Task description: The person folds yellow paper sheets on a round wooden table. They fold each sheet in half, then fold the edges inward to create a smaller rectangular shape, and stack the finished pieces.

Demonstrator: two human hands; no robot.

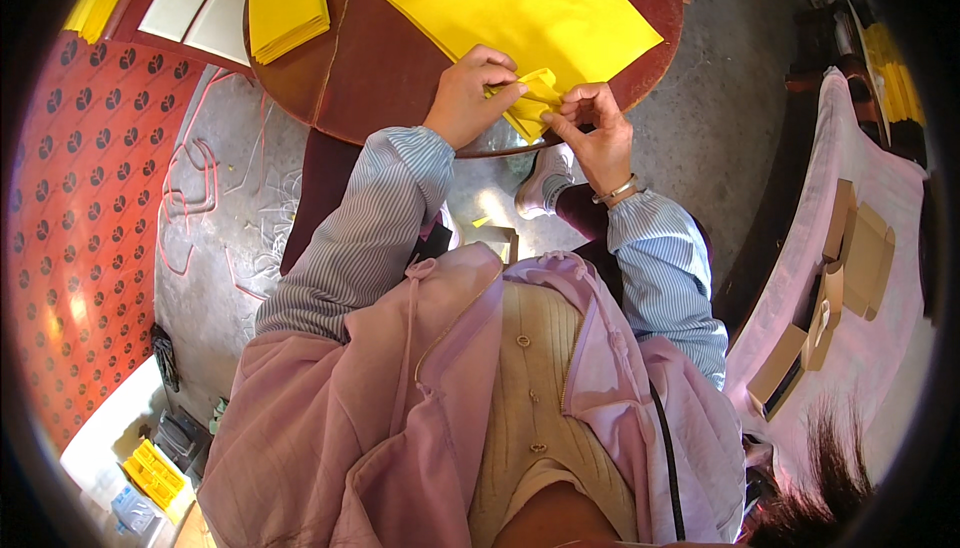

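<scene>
Over the near edge of a round brown table [300,88], a bunched piece of yellow fabric [538,106] hangs between my hands. My left hand [472,93] pinches its left side, thumb and fingers together. On the other side, my right hand [597,133] has its thumb and forefinger closed at the fabric's right edge. Just beyond my fingers lies a flat, wide stack of yellow fabric sheets [520,8]; I cannot tell whether the bunched piece is joined to it. A narrower folded yellow stack [286,8] rests at the table's left.
Opened cardboard boxes [868,258] stand on a pink cloth-covered surface [880,358] to the right. A red patterned sheet [105,198] spans the left side. Pale pink cord loops [190,188] lie on the concrete floor. A yellow crate [158,476] sits at lower left.
</scene>
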